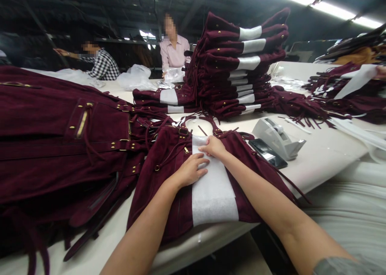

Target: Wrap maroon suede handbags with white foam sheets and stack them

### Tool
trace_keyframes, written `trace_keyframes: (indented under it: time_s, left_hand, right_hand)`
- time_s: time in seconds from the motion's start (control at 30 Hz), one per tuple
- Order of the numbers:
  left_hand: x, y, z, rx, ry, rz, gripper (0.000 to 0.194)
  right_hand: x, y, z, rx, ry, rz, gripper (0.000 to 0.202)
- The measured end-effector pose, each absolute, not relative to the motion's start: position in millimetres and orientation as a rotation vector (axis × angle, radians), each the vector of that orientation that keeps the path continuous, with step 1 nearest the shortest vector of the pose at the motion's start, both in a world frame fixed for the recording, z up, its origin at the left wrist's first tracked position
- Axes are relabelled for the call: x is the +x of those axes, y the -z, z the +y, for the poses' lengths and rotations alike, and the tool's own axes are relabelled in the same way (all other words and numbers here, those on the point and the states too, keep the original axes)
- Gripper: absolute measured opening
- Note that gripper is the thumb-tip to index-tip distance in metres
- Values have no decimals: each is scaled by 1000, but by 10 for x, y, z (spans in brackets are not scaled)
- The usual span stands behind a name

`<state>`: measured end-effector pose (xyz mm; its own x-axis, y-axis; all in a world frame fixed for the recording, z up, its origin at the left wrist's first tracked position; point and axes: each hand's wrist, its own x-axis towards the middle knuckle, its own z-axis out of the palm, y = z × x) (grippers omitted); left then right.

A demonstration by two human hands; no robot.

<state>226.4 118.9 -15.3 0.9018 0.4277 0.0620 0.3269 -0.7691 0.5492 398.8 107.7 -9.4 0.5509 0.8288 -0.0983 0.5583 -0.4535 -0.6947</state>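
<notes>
The fingers of my right hand [214, 147] pinch the upper end of the white strip [213, 190] wrapped around a burgundy bag [169, 156]; those of my left hand [189, 172] rest loosely spread across the strip, clutching nothing. The bag lies at the near edge of the desk [319, 152], left of a phone [267, 152] and a tape dispenser [276, 136].

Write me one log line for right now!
left hand: fingers on white strip | right hand: near strip's far end | strip: across maroon bag | tape dispenser: right of bag
</notes>
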Motion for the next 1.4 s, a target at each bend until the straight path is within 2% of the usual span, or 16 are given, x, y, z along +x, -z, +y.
trace_keyframes:
  time_s: [0.23,0.4,0.57,0.77,0.97,1.13,1.23,1.3,1.4]
  left_hand:
    - [2243,138,1179,2523,-237,539,38]
    - [2252,140,1183,2517,-231,535,36]
    - [2259,129,1170,2492,-225,536,39]
    - [2259,111,1173,2482,-220,581,38]
    - [2265,142,1194,2509,-241,560,42]
    - [2318,356,1402,2512,-319,492,46]
    - [2330,450,1480,2513,-334,470,49]
    - [2328,479,1502,2513,-342,479,50]
    - [2322,501,1522,2512,-376,494,49]
  right_hand:
    - [3988,46,890,-2153,-596,-1256,22]
    - [3949,5,798,-1875,-294,-1447,4]
    - [3971,48,807,-1985,-232,-1605,32]
    - [3990,101,863,-2018,-12,-1696,40]
    - [4236,-537,447,-1677,438,-1193,34]
    - [5074,-986,-347,-1548,578,-906,34]
    - [5771,-1021,-786,-1904,473,-672,31]
    - [6157,-979,-995,-2108,251,-553,27]
    - [6502,-866,-1179,-2176,-82,-517,20]
